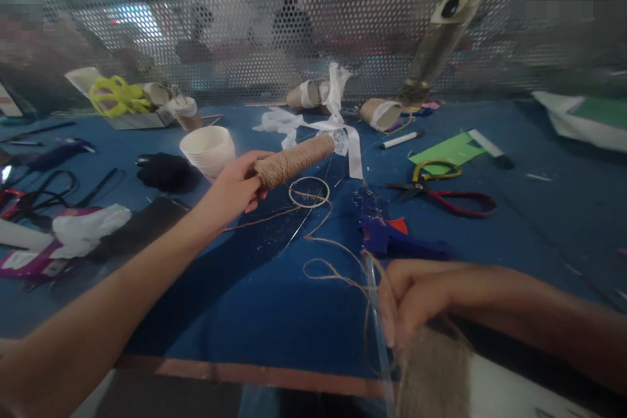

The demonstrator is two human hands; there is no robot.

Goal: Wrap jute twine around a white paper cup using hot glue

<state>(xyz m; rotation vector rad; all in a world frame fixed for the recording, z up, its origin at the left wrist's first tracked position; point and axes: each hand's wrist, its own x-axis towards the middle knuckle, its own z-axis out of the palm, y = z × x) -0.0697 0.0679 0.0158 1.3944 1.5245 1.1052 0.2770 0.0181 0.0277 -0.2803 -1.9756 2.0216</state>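
My left hand (235,186) grips one end of a tube wound with jute twine (298,160), held tilted above the table. Below it lies a thin white ring (308,192), with a loose strand of twine (333,243) running past it toward my right hand (416,294). The fingers of that hand are bent and closed around the strand. A clear narrow stick or strip (379,326) runs along its fingertips; whether it is held too, I cannot tell. Under the right hand, a twine-covered piece (434,372) with a white part shows at the bottom edge.
A blue glue gun (377,225) lies just beyond my right hand, with pliers (421,186) farther right. White paper cups (208,147) stand behind my left hand. White ribbon (355,150), cardboard rolls (379,114) and a marker (401,139) lie before a perforated metal screen (245,26).
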